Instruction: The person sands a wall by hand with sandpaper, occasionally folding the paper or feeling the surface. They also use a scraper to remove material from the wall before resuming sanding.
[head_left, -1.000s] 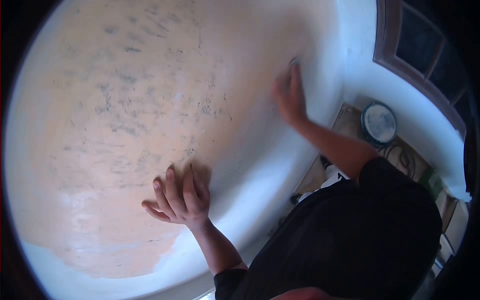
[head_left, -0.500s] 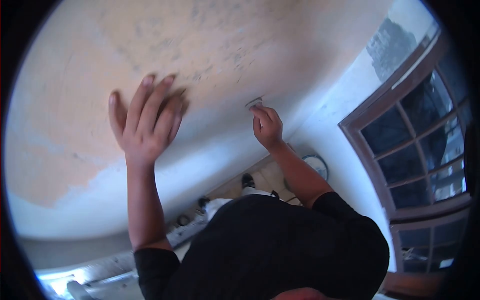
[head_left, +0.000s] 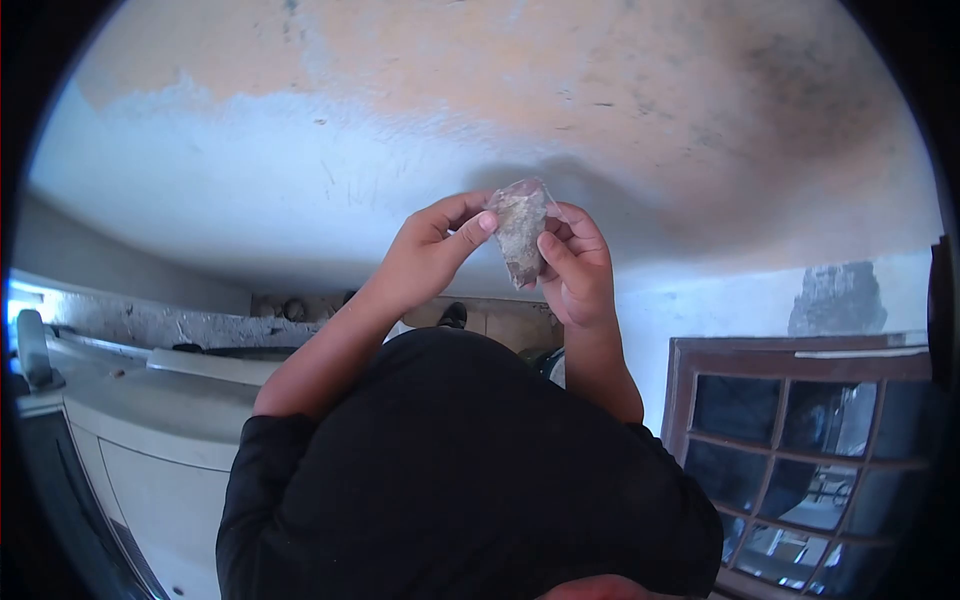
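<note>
Between my two hands is a creased piece of sandpaper (head_left: 520, 228), its face grey-white with dust and its edges reddish brown. My left hand (head_left: 428, 255) pinches its left edge, the thumb on the near face and the fingers behind. On the other side my right hand (head_left: 582, 272) grips it with the thumb pressed near the lower right edge. The fingers behind the sheet are partly hidden. Just beyond lies the wall (head_left: 270, 150), pale at the bottom with peach, scuffed patches higher up, and the hands cast a shadow on it.
To the right is a brown-framed window (head_left: 684, 385) with small panes, below a grey patch (head_left: 838, 298) on the white wall. A pale panelled body (head_left: 165, 475) stands at left. A dark shoe (head_left: 453, 315) shows on the floor under me.
My left hand has come off the wall and taken hold of the sandpaper. My right hand has drawn the sandpaper away from the wall. The view has turned.
</note>
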